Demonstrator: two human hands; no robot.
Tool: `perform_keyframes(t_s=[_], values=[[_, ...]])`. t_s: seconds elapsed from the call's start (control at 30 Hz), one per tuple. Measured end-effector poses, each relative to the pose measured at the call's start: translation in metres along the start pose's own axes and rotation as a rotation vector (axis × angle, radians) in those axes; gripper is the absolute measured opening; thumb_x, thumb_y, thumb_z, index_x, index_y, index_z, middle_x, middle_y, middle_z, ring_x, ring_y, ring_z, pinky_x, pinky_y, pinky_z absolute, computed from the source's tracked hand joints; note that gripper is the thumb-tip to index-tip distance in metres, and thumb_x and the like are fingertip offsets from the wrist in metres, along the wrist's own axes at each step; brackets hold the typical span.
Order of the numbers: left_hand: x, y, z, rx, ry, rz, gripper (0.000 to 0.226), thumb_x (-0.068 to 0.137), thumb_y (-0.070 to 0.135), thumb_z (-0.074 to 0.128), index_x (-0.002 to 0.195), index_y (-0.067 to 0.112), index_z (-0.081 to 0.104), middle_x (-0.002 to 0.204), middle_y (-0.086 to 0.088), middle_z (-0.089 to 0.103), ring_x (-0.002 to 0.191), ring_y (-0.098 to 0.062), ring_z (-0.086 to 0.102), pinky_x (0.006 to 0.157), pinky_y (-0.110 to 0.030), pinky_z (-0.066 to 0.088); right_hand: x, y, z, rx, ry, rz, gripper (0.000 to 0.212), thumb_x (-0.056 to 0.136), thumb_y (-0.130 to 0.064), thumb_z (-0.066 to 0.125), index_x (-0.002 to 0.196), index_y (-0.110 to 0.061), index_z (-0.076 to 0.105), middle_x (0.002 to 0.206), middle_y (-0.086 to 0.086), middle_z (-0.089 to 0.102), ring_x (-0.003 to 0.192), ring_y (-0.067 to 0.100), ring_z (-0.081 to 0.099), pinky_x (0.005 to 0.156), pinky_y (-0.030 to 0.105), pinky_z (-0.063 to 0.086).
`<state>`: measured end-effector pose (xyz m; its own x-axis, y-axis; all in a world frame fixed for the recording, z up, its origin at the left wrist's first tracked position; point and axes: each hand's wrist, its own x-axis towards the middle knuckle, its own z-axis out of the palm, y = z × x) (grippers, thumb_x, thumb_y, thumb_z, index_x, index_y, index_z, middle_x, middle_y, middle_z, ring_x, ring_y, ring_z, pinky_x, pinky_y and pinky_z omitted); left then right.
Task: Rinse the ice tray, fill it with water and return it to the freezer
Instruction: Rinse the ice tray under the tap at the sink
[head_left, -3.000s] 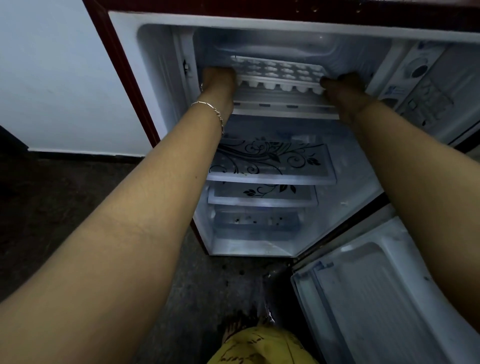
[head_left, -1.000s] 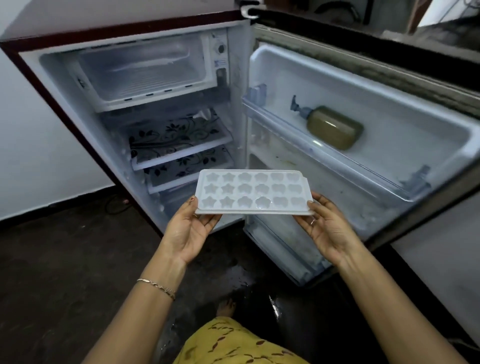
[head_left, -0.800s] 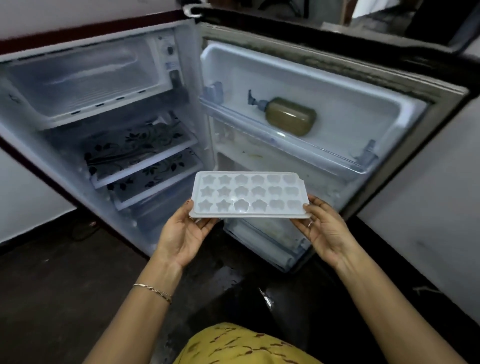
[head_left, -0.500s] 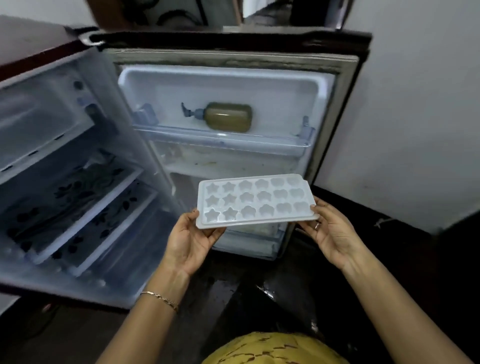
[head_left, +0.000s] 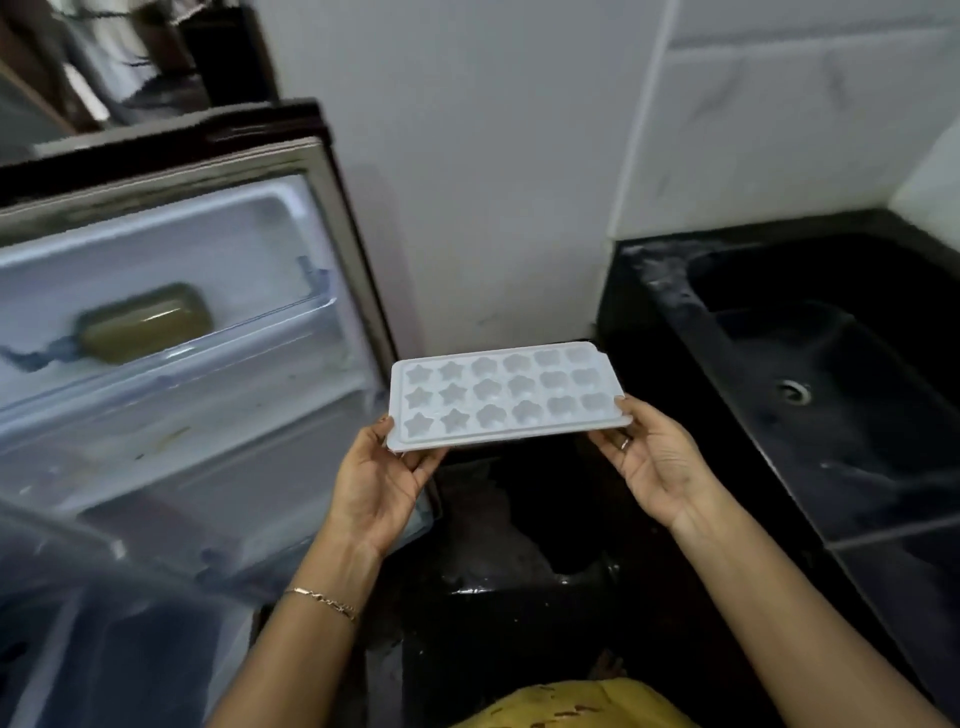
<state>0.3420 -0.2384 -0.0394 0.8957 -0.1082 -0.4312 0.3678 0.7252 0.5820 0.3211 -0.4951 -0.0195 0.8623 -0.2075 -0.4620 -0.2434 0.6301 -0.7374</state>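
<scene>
To my left the fridge door (head_left: 171, 332) stands open, with a brownish pump bottle (head_left: 143, 325) lying on its side in the upper door shelf. My left hand (head_left: 376, 483) grips the near-left corner of the ice tray (head_left: 504, 397), thumb on the rim and fingers curled beneath. The tray is white, with star-shaped and rounded moulds, and I hold it roughly level in the air in front of me, above the dark floor and between the fridge door and the sink. The moulds look empty, though I cannot be sure they are dry. My right hand (head_left: 652, 467) holds the near-right corner the same way, palm up, thumb on top. Further right is the black sink (head_left: 831, 374), sunk in a dark tabletop (head_left: 649, 270), its drain visible; no tap shows from here. I judge that I am carrying the tray to the sink, with the rinse not yet begun. Next I need to bring the tray over the basin and get water running over the moulds.
</scene>
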Motion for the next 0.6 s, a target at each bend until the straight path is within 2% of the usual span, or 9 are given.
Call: perform_keyframes(t_s=[0.17,0.23,0.3,0.43,0.6], values=[[0.023,-0.049,0.064,0.104,-0.14,-0.12,0.04,0.097,0.017,0.042,0.135,0.005,0.049,0.127,-0.014,0.063,0.109,-0.026,0.065,0.095,-0.039,0.052,-0.015,-0.041,-0.066,0.103,0.176,-0.11,0.017,0.093,-0.011,0.057,0.106,-0.007,0.066,0.107,0.01,0.072,0.098,0.022,0.068,0.089,0.034,0.054],[0.031,-0.071,0.091,0.127,-0.197,-0.162,0.036,0.099,0.016,0.041,0.131,0.005,0.052,0.123,-0.014,0.065,0.107,-0.025,0.066,0.087,-0.038,0.057,-0.019,-0.057,-0.091,0.135,0.248,-0.15,0.022,0.092,-0.011,0.057,0.111,-0.006,0.066,0.11,0.01,0.071,0.101,0.021,0.067,0.091,0.035,0.053],[0.039,-0.094,0.116,0.144,-0.243,-0.207,0.033,0.1,0.016,0.041,0.129,0.005,0.053,0.124,-0.014,0.065,0.107,-0.024,0.067,0.078,-0.034,0.059,-0.024,-0.073,-0.115,0.158,0.302,-0.186,0.026,0.091,-0.011,0.058,0.116,-0.006,0.065,0.108,0.009,0.072,0.097,0.019,0.068,0.086,0.032,0.055],[0.054,-0.144,0.164,0.245,-0.324,-0.309,0.036,0.101,0.018,0.042,0.133,0.007,0.051,0.128,-0.012,0.063,0.116,-0.024,0.062,0.093,-0.035,0.054,-0.036,-0.101,-0.168,0.185,0.403,-0.275,0.027,0.091,-0.009,0.057,0.116,-0.012,0.065,0.107,0.006,0.073,0.1,0.019,0.068,0.079,0.03,0.054],[0.062,-0.199,0.205,0.331,-0.402,-0.392,0.037,0.098,0.017,0.046,0.133,0.008,0.052,0.129,-0.013,0.062,0.119,-0.027,0.059,0.103,-0.039,0.044,-0.049,-0.121,-0.222,0.2,0.502,-0.335,0.034,0.093,-0.006,0.053,0.124,-0.018,0.061,0.114,0.004,0.071,0.106,0.019,0.067,0.084,0.031,0.052]])
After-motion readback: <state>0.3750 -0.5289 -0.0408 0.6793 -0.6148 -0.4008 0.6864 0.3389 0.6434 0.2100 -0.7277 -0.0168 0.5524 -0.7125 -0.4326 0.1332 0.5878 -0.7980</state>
